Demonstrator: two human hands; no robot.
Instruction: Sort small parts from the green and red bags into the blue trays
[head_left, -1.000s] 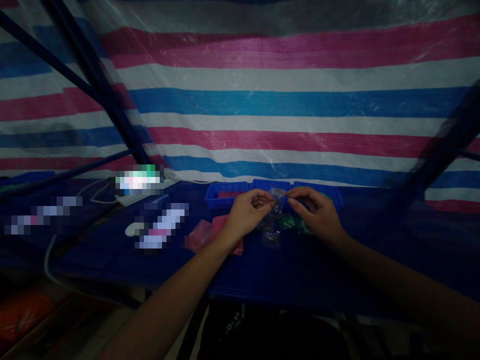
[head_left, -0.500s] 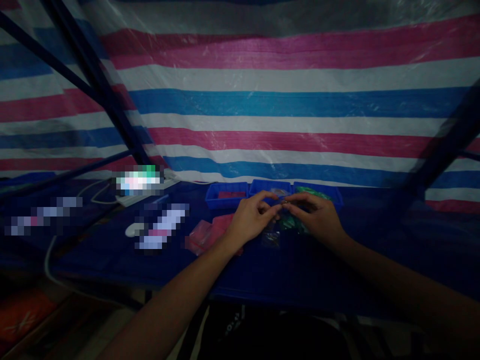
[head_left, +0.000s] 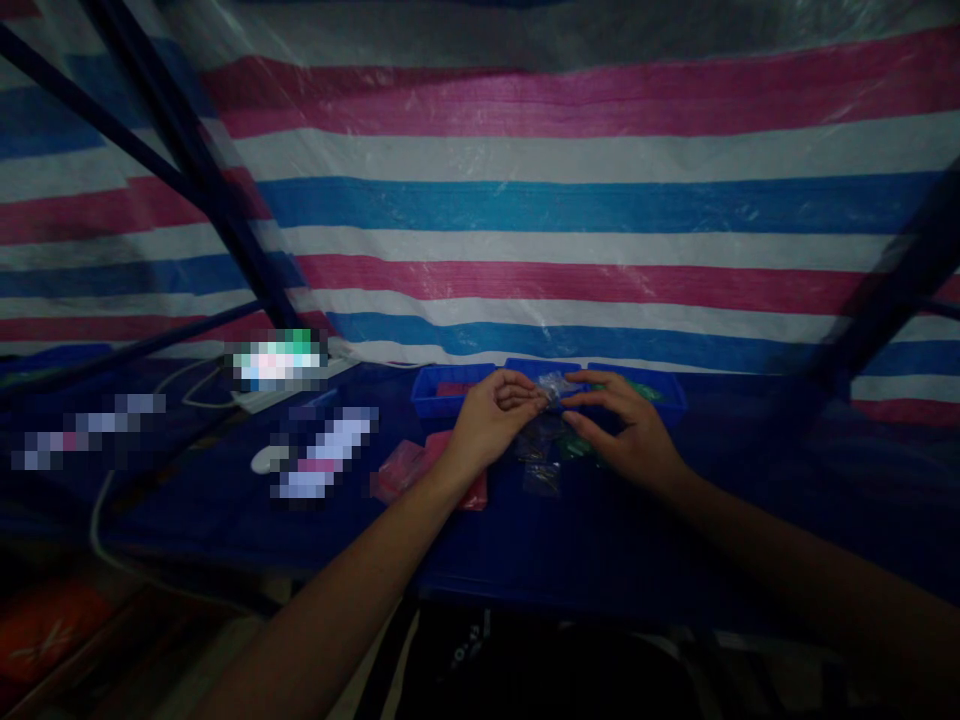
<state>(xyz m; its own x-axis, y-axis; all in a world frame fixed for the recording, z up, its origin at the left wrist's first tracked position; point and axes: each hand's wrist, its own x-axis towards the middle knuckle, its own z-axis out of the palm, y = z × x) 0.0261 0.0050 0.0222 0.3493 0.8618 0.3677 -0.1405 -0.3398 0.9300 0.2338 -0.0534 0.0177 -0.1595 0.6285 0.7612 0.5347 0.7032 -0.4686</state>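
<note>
My left hand [head_left: 499,415] is closed, thumb against fingertips, in front of the middle blue tray [head_left: 512,367]. What it pinches, if anything, is too dark and small to name. Clear plastic [head_left: 553,388] shows just beyond those fingertips; whether it is held or lies in the tray I cannot tell. To the right, my right hand [head_left: 626,425] is open with thumb and fingers apart, near the plastic. Beneath the hands lie small clear bags [head_left: 541,479] with dark contents, and green packets [head_left: 576,445]. Pink packets [head_left: 431,465] lie left of my left wrist.
A left blue tray [head_left: 435,406] contains pink pieces, and a right blue tray [head_left: 675,405] has green packets. Further left are a white mouse-shaped object [head_left: 268,460], a power strip [head_left: 262,398] and cables. Dark metal posts and a striped sheet [head_left: 562,210] stand behind.
My right hand has parted from my left; its fingers have spread and moved slightly right. More clear plastic shows between the hands. My left hand has shifted slightly left.
</note>
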